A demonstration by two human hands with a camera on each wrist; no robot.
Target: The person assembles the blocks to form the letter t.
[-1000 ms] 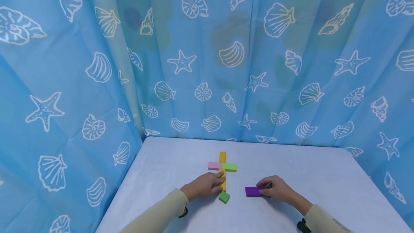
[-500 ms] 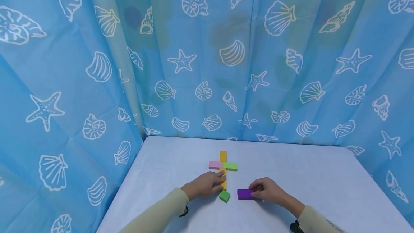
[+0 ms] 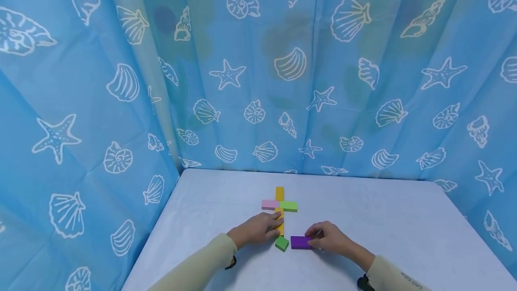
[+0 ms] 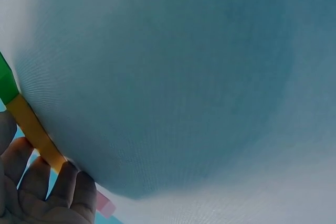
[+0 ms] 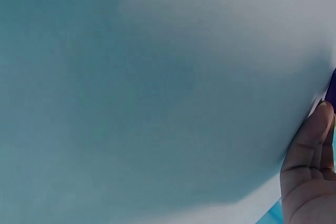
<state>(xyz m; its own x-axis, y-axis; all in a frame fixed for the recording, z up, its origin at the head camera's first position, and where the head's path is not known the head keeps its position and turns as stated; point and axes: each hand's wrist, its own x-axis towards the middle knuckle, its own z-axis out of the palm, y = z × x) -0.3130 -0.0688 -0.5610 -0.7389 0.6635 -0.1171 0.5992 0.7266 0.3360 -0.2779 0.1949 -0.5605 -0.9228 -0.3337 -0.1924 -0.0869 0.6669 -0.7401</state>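
Fingers of my left hand (image 3: 258, 228) rest on a long yellow block (image 3: 280, 227), partly covering it. In the left wrist view the relaxed fingers (image 4: 37, 179) lie along that block's side. A small green block (image 3: 282, 243) sits turned at an angle at its near end. My right hand (image 3: 331, 238) pinches the right end of a purple block (image 3: 300, 242), lying crosswise just right of the green one. Only an edge of the purple block (image 5: 331, 90) shows in the right wrist view. Pink (image 3: 270, 205) and light green (image 3: 288, 206) blocks form a crossbar beyond the left hand.
An orange-yellow block (image 3: 279, 193) stands beyond the crossbar, in line with the yellow one. All the blocks are on a white-covered table (image 3: 363, 210). A blue curtain (image 3: 258, 80) with white shell prints hangs along its back and left sides.
My right hand has slid the purple block leftward, up close to the small green block. The left hand has stayed on the yellow block.
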